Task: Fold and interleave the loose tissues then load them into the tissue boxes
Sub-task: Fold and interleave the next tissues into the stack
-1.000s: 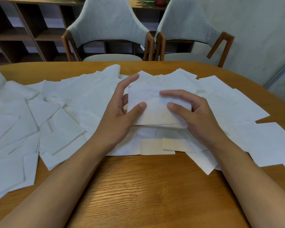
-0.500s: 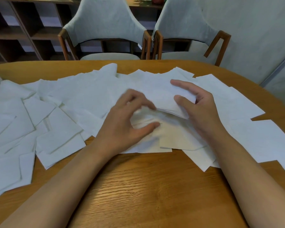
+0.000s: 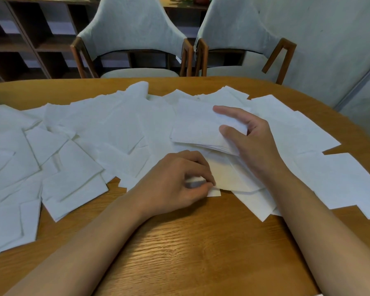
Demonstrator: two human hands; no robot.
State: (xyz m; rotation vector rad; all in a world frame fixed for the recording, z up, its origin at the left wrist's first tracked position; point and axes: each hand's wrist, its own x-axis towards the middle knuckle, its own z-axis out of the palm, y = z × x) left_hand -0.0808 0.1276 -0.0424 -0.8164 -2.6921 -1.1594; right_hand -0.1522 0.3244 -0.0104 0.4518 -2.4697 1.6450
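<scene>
Across the tabletop: loose tissues (image 3: 94, 135) lie in overlapping white sheets from 9 o'clock round to 3 o'clock, covering most of the far half of the wooden table (image 3: 190, 253).
Tissue stack (image 3: 199, 133): a neat pile of folded sheets at the centre, lying on top of other tissues, its right end raised a little off them.
Right hand (image 3: 254, 142): at 2 o'clock of the left hand; it grips the right end of the tissue stack, with thumb and forefinger curled onto its top sheet. The other fingers are hidden behind the pile.
Left hand (image 3: 175, 184): just below the stack at 6 o'clock, fingers curled, thumb and fingertips pinching the near edge of a single tissue (image 3: 216, 192) at the rim of the spread.
In the way: sheets crowd the stack on every side and lie under both hands; only the near table edge is bare wood.
Chairs: two pale upholstered chairs, one at 12 o'clock (image 3: 135, 33) and one at 1 o'clock (image 3: 239, 28), pushed up to the far edge.
Shelving (image 3: 19, 39): dark wooden cubbies at 10 o'clock behind the chairs.
Wall (image 3: 329, 39): pale, at 2 o'clock.
</scene>
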